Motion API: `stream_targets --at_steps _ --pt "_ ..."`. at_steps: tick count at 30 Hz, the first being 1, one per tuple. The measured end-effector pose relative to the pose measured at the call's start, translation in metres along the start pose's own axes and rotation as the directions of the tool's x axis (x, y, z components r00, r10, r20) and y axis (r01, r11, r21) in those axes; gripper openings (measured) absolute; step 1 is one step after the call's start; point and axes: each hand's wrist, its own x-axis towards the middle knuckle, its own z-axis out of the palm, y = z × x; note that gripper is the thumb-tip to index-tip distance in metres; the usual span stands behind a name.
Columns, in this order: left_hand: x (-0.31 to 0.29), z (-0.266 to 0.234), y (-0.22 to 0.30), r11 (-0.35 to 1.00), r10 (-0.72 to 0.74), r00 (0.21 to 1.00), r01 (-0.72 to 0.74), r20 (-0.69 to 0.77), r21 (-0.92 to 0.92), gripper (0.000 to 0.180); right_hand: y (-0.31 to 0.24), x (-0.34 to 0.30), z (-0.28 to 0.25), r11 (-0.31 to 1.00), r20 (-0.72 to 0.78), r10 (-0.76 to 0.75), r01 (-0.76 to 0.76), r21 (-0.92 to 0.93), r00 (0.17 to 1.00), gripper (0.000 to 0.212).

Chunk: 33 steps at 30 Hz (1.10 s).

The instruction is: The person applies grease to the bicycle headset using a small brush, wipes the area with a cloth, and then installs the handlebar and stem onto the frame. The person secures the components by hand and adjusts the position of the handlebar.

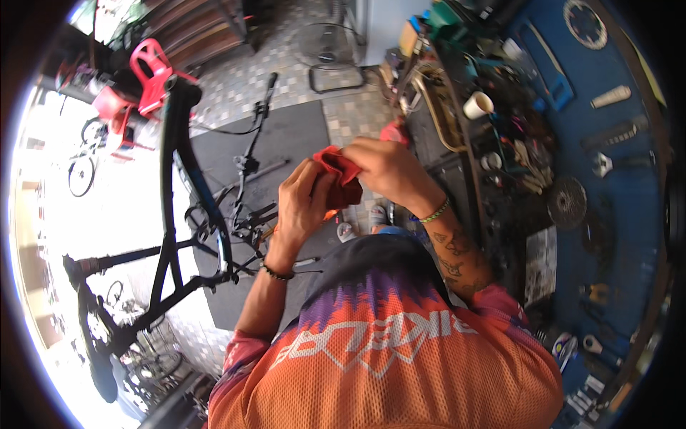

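Note:
Both my hands hold a red cloth out in front of my body. My left hand has its fingers closed on the cloth's left side. On the upper right of the cloth, my right hand is closed too, its fingers pinching the folds. Whether anything is wrapped inside the cloth is hidden. To the left hangs a dark bicycle frame with its saddle at the lower end, apart from my hands. Bicycle parts with a handlebar are beyond my left hand, over a dark mat.
A cluttered workbench on the right bears a white cup and a tray. Tools such as an adjustable wrench and a brake disc hang on a blue board. Red plastic chairs and a floor fan stand farther off.

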Motion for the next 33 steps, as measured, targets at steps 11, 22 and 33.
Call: stream_targets --at_steps 11,22,33 --pt "0.033 0.07 0.013 0.833 -0.194 0.955 0.282 0.225 -0.476 0.039 0.033 -0.068 0.014 0.637 -0.194 0.648 -0.384 0.668 0.737 0.016" --pt "0.026 0.169 0.027 0.596 -0.437 0.72 0.681 0.539 -0.426 0.04 0.045 -0.178 0.012 0.792 -0.459 0.608 -0.453 0.41 0.648 0.054" --pt "0.033 0.218 0.043 0.628 -0.287 0.384 0.767 0.878 -0.13 0.036 0.046 -0.238 0.005 0.735 -0.589 0.669 -0.517 0.438 0.452 0.051"
